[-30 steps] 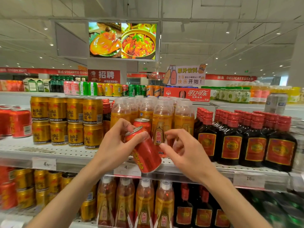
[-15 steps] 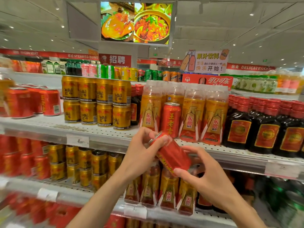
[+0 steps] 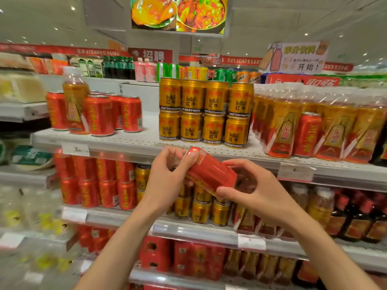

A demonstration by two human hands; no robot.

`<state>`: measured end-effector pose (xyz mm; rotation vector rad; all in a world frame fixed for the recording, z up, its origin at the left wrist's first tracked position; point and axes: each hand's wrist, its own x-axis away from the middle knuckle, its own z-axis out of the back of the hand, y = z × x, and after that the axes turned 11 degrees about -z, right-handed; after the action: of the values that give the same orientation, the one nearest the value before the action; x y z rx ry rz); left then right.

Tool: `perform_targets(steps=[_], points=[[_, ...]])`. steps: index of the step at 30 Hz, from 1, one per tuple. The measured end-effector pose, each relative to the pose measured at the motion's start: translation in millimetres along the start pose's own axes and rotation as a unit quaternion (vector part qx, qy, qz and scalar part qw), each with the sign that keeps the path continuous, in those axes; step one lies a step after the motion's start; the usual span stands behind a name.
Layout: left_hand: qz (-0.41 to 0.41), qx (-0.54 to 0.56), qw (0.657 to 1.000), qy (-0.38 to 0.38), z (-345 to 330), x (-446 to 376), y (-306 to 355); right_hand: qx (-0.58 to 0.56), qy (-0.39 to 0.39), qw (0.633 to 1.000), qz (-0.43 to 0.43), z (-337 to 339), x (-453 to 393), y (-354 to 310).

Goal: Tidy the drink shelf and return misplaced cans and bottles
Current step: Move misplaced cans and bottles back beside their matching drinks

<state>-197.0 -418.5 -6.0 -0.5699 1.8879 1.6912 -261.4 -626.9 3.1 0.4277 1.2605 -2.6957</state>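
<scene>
- My left hand (image 3: 167, 181) and right hand (image 3: 259, 195) share one red can (image 3: 209, 174), tilted with its top toward 10 o'clock, in front of the upper shelf's (image 3: 129, 141) front edge.
- My left grip is clamped round the can's top end, thumb and fingers curled over the rim; my right grip is clamped on its bottom end, thumb under, fingers curled behind.
- Just behind the can, at 12 o'clock, the upper shelf carries gold cans (image 3: 204, 113) stacked two high in a row.
- At 3 o'clock from them stand shrink-wrapped amber bottles (image 3: 339, 130); a lone red can (image 3: 307, 135) stands upright among their front row, touching its neighbours.
- At 9 o'clock from the gold stack, well apart, a cluster of red cans (image 3: 111, 114) stands upright, with one amber bottle (image 3: 75, 103) in the midst of them.
- On the lower shelf (image 3: 188, 227), behind my wrists, sit more red cans at 9 o'clock, gold cans in the middle, dark bottles (image 3: 356, 218) at 3 o'clock.
- Farthest back at 12 o'clock, a top row of mixed drinks, red store banners and a hanging food screen (image 3: 179, 14), all blurred.
</scene>
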Motion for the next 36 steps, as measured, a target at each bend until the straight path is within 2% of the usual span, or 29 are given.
perform_targets(steps=[7,18,25,32,36], points=[[-0.027,-0.02,0.998,0.051,77.7,-36.1,1.2,0.013,-0.007,0.999,0.049,-52.2,-57.6,-50.0],[-0.064,-0.058,0.995,0.051,141.6,-131.3,-8.8,0.005,0.037,0.991,0.125,-98.9,-167.4,-77.4],[-0.068,-0.101,0.992,0.016,172.2,-160.9,-12.2,-0.008,0.034,0.991,0.127,-127.9,-202.7,-86.4],[-0.072,-0.074,0.994,-0.03,202.8,-168.3,-8.5,0.003,0.059,0.994,0.094,-146.7,-197.9,-111.9],[-0.106,-0.06,0.991,-0.056,222.1,-172.3,-12.0,0.045,0.091,0.992,0.072,-169.8,-181.2,-129.8]])
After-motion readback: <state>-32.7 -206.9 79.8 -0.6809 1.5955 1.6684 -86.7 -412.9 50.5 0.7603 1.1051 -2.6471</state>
